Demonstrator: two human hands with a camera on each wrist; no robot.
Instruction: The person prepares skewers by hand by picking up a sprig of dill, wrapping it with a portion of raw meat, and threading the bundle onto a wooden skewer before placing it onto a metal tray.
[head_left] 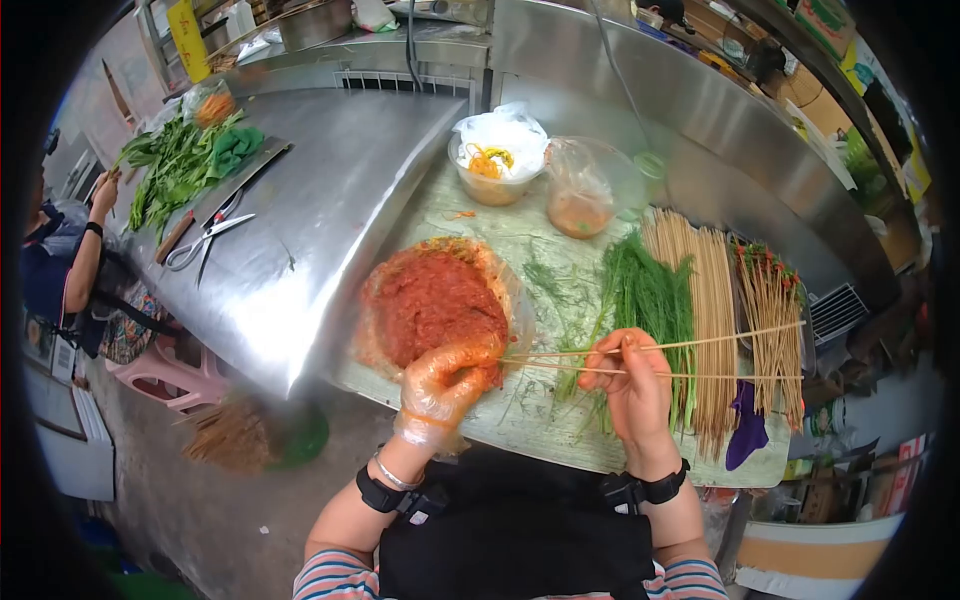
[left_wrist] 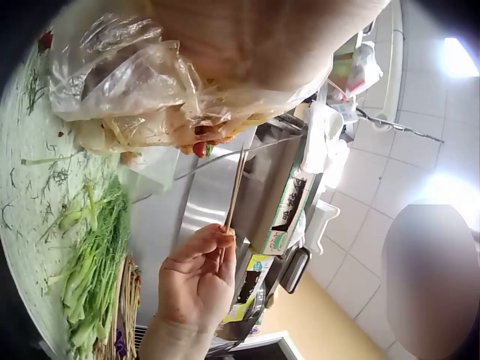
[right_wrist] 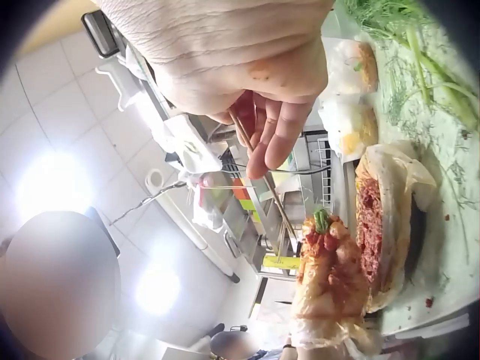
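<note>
My left hand [head_left: 445, 390], in a clear plastic glove smeared red, curls around red-coated food [right_wrist: 321, 238] with a bit of green showing at the top. Just below it is a plastic-lined container of red minced mixture [head_left: 425, 300]. My bare right hand [head_left: 635, 385] pinches thin wooden skewers [head_left: 715, 377], two of which show spread apart. Their left ends meet the gloved fingers, while the other ends extend past my right hand over the bundled sticks. Most of the food is hidden inside the glove.
Dill [head_left: 650, 300] and a row of bare skewers [head_left: 712, 330] lie at the right, beside red-tipped skewers [head_left: 770, 300] and a purple cloth [head_left: 746, 430]. Two tubs stand behind, one a white-lined tub [head_left: 490, 190]. Leaves, a knife and scissors [head_left: 208, 240] occupy the steel table; another person [head_left: 75, 260] sits left.
</note>
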